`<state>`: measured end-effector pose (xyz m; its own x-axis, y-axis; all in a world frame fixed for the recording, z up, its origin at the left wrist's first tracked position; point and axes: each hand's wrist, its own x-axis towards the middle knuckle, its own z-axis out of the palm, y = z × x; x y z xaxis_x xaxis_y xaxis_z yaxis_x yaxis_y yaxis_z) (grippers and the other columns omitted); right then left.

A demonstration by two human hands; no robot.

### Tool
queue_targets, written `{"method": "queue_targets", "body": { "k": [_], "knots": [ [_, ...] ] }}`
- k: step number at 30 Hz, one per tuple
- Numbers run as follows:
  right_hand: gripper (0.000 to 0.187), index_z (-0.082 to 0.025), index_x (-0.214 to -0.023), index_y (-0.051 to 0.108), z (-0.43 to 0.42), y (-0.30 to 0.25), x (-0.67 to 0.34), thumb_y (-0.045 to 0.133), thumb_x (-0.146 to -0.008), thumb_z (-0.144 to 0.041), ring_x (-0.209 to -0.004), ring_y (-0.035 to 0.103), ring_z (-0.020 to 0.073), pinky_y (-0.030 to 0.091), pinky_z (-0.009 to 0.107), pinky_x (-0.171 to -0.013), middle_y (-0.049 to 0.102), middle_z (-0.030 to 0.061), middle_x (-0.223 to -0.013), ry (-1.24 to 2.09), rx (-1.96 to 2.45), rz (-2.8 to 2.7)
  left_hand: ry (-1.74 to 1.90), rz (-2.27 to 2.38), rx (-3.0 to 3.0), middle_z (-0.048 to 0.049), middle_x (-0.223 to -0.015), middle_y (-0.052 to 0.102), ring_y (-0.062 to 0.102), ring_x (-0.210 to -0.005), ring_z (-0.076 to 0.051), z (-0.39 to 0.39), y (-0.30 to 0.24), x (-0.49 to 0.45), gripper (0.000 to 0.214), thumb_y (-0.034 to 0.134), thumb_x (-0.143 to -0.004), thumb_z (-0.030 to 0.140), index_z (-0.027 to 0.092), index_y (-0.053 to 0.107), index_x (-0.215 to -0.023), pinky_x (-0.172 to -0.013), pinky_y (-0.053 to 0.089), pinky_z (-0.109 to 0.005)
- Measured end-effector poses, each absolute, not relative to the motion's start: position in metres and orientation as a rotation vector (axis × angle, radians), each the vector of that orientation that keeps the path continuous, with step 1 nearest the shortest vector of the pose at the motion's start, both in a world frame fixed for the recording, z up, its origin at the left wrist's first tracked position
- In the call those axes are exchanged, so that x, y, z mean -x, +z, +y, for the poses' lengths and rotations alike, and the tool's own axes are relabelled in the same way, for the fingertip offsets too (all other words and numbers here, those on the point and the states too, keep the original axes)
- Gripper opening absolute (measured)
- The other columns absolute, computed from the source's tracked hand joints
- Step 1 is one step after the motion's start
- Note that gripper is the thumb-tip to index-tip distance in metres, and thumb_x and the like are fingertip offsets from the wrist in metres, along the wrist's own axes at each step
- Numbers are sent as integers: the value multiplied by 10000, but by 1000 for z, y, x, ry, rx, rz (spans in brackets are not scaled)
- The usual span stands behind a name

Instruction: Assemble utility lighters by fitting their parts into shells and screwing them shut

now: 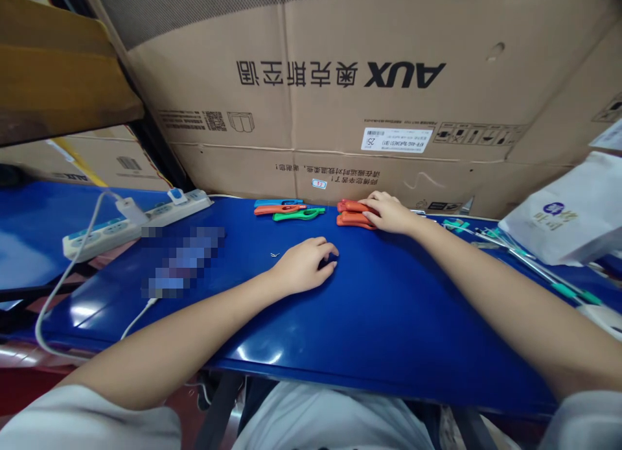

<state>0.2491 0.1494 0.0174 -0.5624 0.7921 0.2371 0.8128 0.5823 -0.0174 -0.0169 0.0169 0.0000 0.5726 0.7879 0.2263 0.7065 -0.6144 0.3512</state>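
My right hand (389,211) reaches to the back of the table, its fingers closed over one of the orange-red plastic handles (350,218), which lie together near the carton. The handles look like the bodies of long lighters, but I cannot make out their exact kind. Resting on the table at the middle, my left hand (306,265) has loosely curved fingers, thumb apart, and nothing in it. Beyond it lie similar pieces: a blue handle (276,203), an orange handle (278,210) and a green handle (300,214). A few tiny pale bits (275,255) lie left of that hand.
A large cardboard carton (315,132) stands along the back of the blue table (389,320). On the left are a white power strip (140,222) with cables and a blurred-out object (184,262). Thin metal rods (534,262) and a white bag (564,210) are at right.
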Motion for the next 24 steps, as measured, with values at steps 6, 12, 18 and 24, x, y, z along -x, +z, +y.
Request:
{"method": "queue_targets", "body": {
  "k": [6,12,18,24],
  "knots": [
    [508,-174,-1398,571,131,15,-221,479,-906,-253,-1197,499,349,385,506,-1013,592,167,-1298,-208,1305,-2480,539,1230,-2595,-53,-990,649,635,-966,-233,15,0,15,227,558,-950,274,207,660,-1142,-819,527,-357],
    [480,-124,-1366,558,116,-8,-194,487,-928,-306,-1205,479,387,383,554,-1007,553,215,-1317,-239,1325,-2300,532,1213,-2620,-53,-981,648,634,-959,-234,14,-1,15,226,564,-944,263,201,655,-1142,-831,528,-360],
    [364,-124,-1252,603,117,-25,-197,507,-962,-322,-1188,513,325,432,459,-1006,583,192,-1266,-201,1194,-2293,536,1197,-2624,-55,-990,648,628,-971,-237,15,-1,15,241,568,-944,261,203,653,-1162,-838,524,-365],
    [248,-170,-1059,661,119,-21,-197,467,-1017,-318,-1068,569,258,432,389,-985,663,127,-1122,-203,980,-2454,513,1198,-2645,-52,-969,641,619,-956,-238,16,-3,15,251,569,-943,260,206,647,-1175,-828,517,-363]
  ]
}}
